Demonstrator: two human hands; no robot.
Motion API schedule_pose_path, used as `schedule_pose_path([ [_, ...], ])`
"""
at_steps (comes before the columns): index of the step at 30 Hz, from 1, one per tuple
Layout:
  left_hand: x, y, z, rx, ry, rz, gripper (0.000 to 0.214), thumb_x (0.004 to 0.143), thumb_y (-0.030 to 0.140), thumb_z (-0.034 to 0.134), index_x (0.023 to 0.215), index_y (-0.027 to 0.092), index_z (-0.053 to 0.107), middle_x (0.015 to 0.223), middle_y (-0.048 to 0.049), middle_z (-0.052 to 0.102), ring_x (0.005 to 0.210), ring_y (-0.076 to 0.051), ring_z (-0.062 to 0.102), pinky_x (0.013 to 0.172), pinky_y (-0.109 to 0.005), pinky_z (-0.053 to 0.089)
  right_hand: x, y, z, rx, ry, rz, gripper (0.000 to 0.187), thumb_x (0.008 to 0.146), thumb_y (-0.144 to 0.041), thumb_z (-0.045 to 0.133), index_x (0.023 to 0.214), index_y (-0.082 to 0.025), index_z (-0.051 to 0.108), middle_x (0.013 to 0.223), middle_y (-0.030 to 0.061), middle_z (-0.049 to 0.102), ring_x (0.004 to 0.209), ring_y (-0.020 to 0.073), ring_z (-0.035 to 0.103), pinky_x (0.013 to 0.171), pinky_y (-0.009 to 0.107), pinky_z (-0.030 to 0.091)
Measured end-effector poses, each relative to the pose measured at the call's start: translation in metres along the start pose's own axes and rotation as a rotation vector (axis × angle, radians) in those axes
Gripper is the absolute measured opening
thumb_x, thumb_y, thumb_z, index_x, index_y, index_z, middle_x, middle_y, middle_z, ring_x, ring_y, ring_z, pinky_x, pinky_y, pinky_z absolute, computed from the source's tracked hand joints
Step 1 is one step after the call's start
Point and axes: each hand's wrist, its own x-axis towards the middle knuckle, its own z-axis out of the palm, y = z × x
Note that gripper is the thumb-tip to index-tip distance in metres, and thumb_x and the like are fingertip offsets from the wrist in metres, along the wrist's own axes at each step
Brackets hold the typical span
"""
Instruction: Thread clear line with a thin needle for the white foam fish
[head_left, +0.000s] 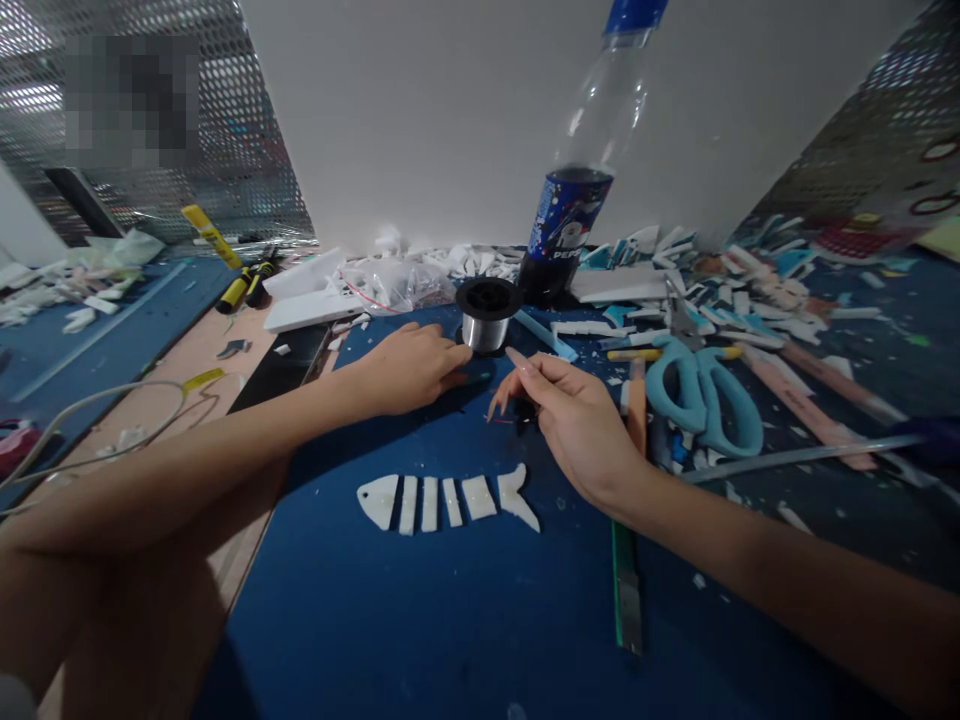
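Observation:
My left hand lies on the blue mat with its fingers curled, the fingertips touching the mat just below a black-topped spool of thin wire. My right hand is beside it, fingers pinched on a small dark thing I cannot make out, with a thin red strand showing near its fingertips. In front of both hands lies a white foam fish cut into several separate segments, head at the left, tail at the right.
Light-blue scissors lie right of my right hand. A Pepsi bottle stands behind the spool. White and blue foam scraps litter the back right. A green ruler lies under my right wrist. Yellow-black markers sit at the back left.

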Motion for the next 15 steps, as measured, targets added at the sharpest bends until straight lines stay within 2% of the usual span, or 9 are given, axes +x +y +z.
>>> schedule_pose_path([
  [5,-0.002,0.004,0.001,0.102,-0.010,0.103,0.016,0.086,0.011,0.039,0.086,0.015,0.054,0.071,-0.0049,0.060,0.073,-0.018,0.051,0.058,-0.029,0.025,0.000,-0.003,0.001,-0.011,0.004,-0.004,0.035,0.090,-0.022,0.045,0.057,-0.020,0.057,0.061,0.0002,0.059,0.062,0.0130,0.057,0.086,0.037,0.043],
  [8,-0.002,-0.006,-0.004,-0.005,-0.023,0.110,0.014,0.085,0.012,0.041,0.080,0.015,0.053,0.065,-0.0038,0.056,0.066,-0.015,0.047,0.056,-0.027,0.023,0.000,-0.003,0.001,-0.022,0.000,-0.014,0.035,0.090,-0.021,0.045,0.057,-0.020,0.057,0.061,0.0005,0.059,0.063,0.0132,0.057,0.083,0.036,0.045],
  [10,-0.002,-0.014,-0.011,-0.207,0.024,0.023,0.016,0.088,0.018,0.040,0.076,0.015,0.051,0.063,-0.0014,0.050,0.059,-0.012,0.042,0.054,-0.025,0.024,0.000,-0.002,0.000,-0.025,-0.009,-0.018,0.035,0.091,-0.022,0.045,0.058,-0.020,0.057,0.061,0.0009,0.059,0.063,0.0132,0.057,0.080,0.035,0.046],
  [11,-0.003,-0.016,-0.015,-0.359,0.087,-0.050,0.017,0.088,0.019,0.040,0.074,0.015,0.048,0.063,-0.0001,0.047,0.057,-0.010,0.040,0.054,-0.024,0.025,0.000,-0.001,-0.001,-0.024,-0.012,-0.019,0.035,0.091,-0.022,0.045,0.058,-0.020,0.057,0.062,0.0011,0.059,0.063,0.0131,0.057,0.079,0.034,0.047],
  [14,-0.006,-0.011,-0.020,-0.942,0.321,-0.266,0.023,0.091,0.024,0.035,0.070,0.017,0.041,0.060,0.0042,0.038,0.051,-0.007,0.033,0.050,-0.020,0.026,0.000,-0.001,-0.002,-0.011,-0.015,-0.045,0.034,0.091,-0.024,0.045,0.059,-0.019,0.057,0.064,0.0011,0.059,0.063,0.0127,0.057,0.075,0.033,0.048],
  [15,-0.008,-0.005,-0.019,-1.110,0.357,-0.314,0.025,0.092,0.026,0.034,0.070,0.017,0.040,0.059,0.0049,0.036,0.050,-0.007,0.031,0.049,-0.020,0.026,0.000,-0.001,-0.002,-0.011,-0.015,-0.060,0.034,0.091,-0.024,0.045,0.060,-0.019,0.057,0.064,0.0009,0.059,0.064,0.0126,0.057,0.075,0.032,0.048],
])
